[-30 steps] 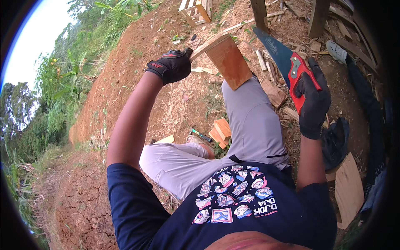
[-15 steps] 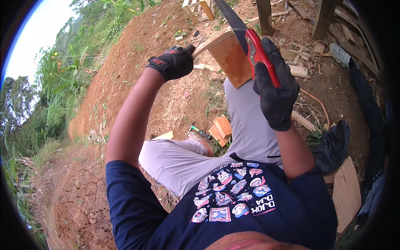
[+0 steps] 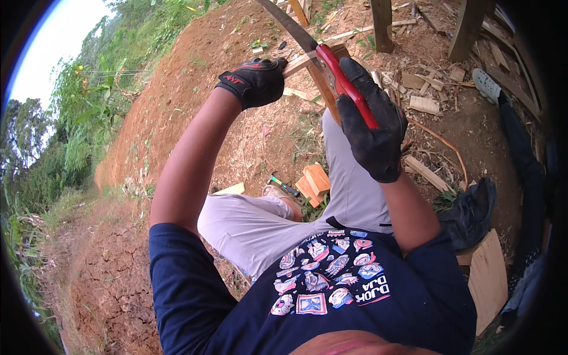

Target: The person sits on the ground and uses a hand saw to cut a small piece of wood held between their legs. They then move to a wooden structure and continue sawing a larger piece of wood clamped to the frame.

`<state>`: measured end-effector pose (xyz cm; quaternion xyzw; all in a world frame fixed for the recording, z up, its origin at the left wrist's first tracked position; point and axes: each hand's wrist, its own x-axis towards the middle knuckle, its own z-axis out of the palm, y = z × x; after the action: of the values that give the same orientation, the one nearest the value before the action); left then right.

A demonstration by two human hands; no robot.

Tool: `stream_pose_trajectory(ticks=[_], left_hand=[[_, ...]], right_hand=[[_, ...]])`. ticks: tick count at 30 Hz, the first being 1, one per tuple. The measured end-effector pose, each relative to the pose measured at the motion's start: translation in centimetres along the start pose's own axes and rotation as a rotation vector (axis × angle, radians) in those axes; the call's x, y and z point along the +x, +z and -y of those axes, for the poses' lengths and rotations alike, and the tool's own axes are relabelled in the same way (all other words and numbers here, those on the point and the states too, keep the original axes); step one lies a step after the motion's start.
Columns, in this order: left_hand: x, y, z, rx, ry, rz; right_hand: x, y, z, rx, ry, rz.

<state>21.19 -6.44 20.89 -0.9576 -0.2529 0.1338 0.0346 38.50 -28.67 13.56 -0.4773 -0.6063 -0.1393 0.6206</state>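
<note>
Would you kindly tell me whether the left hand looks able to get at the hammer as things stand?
Probably not without letting go: the left hand grips the wooden piece, while the hammer lies apart by the wood blocks, though nothing seems to cover it.

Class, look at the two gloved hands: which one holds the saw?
The right hand: it grips the red-handled saw, whereas the left hand holds the end of a wooden piece.
</note>
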Motion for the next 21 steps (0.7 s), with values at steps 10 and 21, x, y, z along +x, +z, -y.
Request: stream_pose_trajectory(ticks=[10,21], left_hand=[[0.0,-0.8,-1.1,-0.051,-0.097,0.044],[-0.3,-0.8,-1.1,-0.057,-0.059,-0.001]], right_hand=[[-0.5,0.4,0.5,0.147,0.147,0.006],[-1.1,0.1,-0.2,-0.009,-0.047,0.053]])
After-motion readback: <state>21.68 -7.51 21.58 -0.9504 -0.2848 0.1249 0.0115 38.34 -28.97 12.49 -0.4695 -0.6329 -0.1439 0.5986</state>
